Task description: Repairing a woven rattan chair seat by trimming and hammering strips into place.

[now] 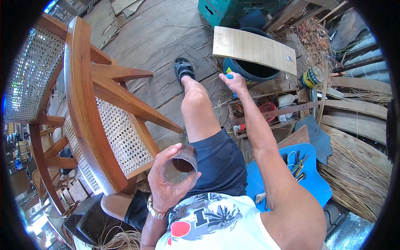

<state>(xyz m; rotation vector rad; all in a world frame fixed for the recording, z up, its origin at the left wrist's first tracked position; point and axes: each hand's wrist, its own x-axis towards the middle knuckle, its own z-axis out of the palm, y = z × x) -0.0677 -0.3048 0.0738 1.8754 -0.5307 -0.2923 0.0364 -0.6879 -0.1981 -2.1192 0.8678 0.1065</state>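
Note:
My left hand (163,183) is wrapped round a clear cup (182,177) in front of my chest. The cup's open top faces up, and its inside looks greyish-brown; whether it holds liquid I cannot tell. Out at arm's length, my right hand (236,84) is closed on a small blue thing (229,76) that shows on both sides of the fist. Its kind is hidden by the fingers. Just beyond that hand stands a dark blue bucket (234,69), with a pale wooden board (252,46) lying across its top.
A wooden chair (77,100) with a woven cane seat (121,139) leans close on my left. To the right sit a wooden box (233,114) of odds and ends, a yellow-labelled can (311,78), a blue plastic seat (318,183) with tools, and cane strips (348,179). A green crate (216,14) stands ahead.

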